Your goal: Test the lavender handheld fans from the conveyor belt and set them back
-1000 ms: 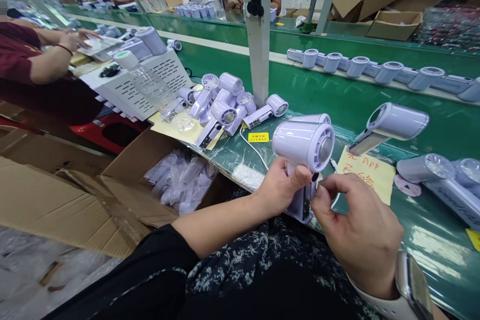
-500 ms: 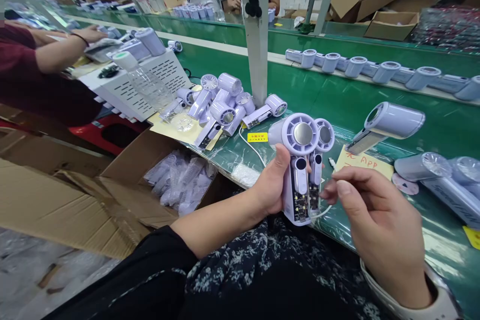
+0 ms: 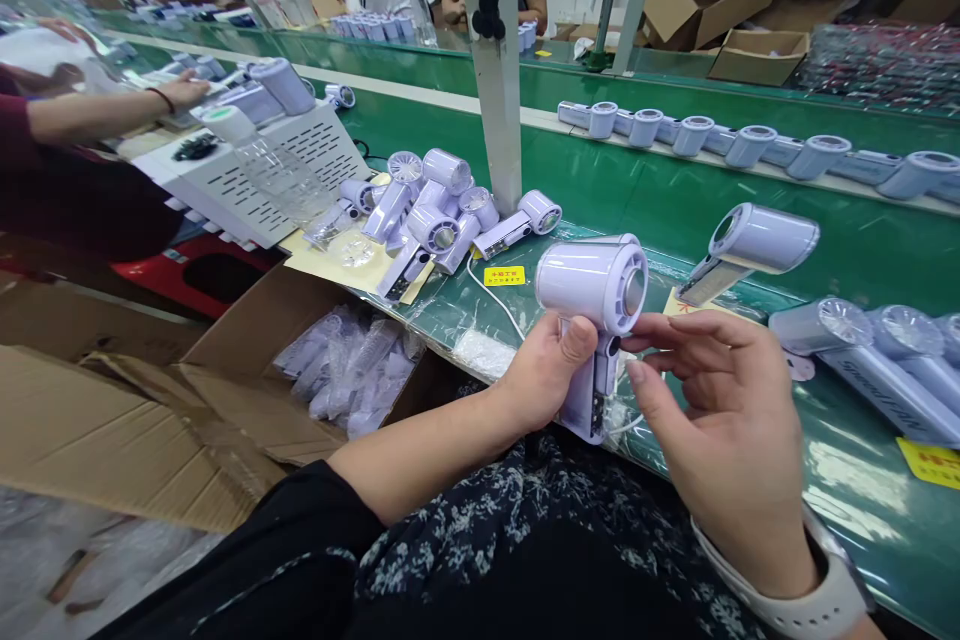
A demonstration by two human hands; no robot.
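My left hand [image 3: 544, 370] is wrapped round the handle of a lilac handheld fan [image 3: 585, 285]. The fan stands upright and is turned partly side-on, its silver-centred grille facing right. Along the handle's uncovered side a dark circuit board [image 3: 598, 410] shows. A thin edge behind the fan's head hints at a second fan, mostly hidden. My right hand [image 3: 716, 410] is open just right of the fan, thumb and fingers apart, fingertips close to its head; whether they touch it I cannot tell. A white cable [image 3: 626, 425] runs behind the handle.
Several lilac fans [image 3: 439, 210] lie heaped at the left of the green bench. One fan [image 3: 765, 238] stands at right, with others [image 3: 892, 350] beyond. A row of fans [image 3: 750, 148] lines the belt. A carton [image 3: 255, 370] holds bagged parts. A co-worker's arm [image 3: 97, 115] reaches in at left.
The fan in my left hand has turned from facing me to side-on, hiding the second fan behind it. My right hand has come closer to the fan, its fingers spreading.
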